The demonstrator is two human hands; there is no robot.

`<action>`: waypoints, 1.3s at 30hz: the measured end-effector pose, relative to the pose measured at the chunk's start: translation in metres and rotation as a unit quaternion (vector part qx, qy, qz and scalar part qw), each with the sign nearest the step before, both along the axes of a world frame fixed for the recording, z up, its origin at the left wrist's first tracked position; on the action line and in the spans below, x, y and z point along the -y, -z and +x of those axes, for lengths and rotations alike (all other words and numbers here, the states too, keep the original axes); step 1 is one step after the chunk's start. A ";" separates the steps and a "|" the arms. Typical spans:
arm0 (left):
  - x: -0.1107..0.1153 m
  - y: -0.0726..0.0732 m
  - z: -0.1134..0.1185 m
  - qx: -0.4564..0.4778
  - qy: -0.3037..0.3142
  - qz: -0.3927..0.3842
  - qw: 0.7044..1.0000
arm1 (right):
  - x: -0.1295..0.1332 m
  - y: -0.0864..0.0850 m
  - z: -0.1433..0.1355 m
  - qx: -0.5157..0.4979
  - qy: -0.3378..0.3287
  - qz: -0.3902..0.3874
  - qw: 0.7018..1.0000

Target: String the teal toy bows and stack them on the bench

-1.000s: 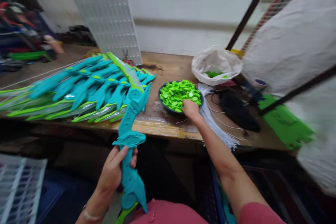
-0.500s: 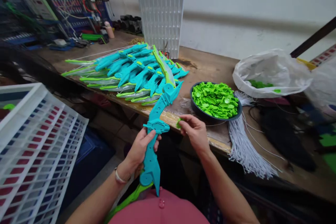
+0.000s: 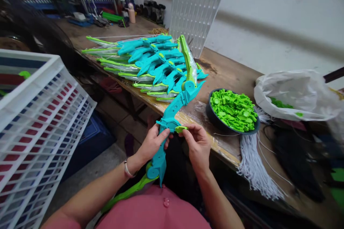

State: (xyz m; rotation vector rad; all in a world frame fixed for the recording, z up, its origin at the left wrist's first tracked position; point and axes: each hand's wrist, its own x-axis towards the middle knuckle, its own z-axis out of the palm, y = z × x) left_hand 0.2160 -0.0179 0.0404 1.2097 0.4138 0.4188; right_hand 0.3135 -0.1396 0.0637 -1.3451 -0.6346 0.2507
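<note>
My left hand (image 3: 153, 142) is wrapped round the middle of a turquoise plastic toy bow (image 3: 172, 111), which has lime-green limbs at both ends. The bow slants from my lap up over the table edge. Between the thumb and fingers of my right hand (image 3: 198, 142) is a small green plastic piece (image 3: 181, 129). That piece is at the right side of the bow's grip; whether it touches the bow I cannot tell. Beyond my right hand a dark bowl (image 3: 211, 117) holds a heap of similar green pieces (image 3: 233, 109).
Several more turquoise and green bows (image 3: 150, 61) lie stacked on the table (image 3: 228, 68). A white plastic crate (image 3: 57, 103) stands at the left. White cords (image 3: 251, 164) hang over the table edge beside an open white bag (image 3: 303, 96). A translucent ribbed panel (image 3: 197, 7) leans on the wall.
My right hand has brought the green piece left, close to the bow's grip. The left hand still holds the bow. The view has turned a little to the left.
</note>
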 end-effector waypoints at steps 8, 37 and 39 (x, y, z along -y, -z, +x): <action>-0.010 -0.008 -0.003 -0.002 0.070 -0.065 0.995 | 0.006 0.003 0.029 0.641 -0.029 -0.026 0.766; -0.008 -0.013 0.002 -0.001 0.098 0.024 0.995 | 0.015 0.006 0.021 0.565 -0.018 -0.123 0.815; -0.007 -0.012 0.002 -0.008 0.091 0.057 0.994 | 0.014 0.002 0.018 0.556 -0.015 -0.120 0.822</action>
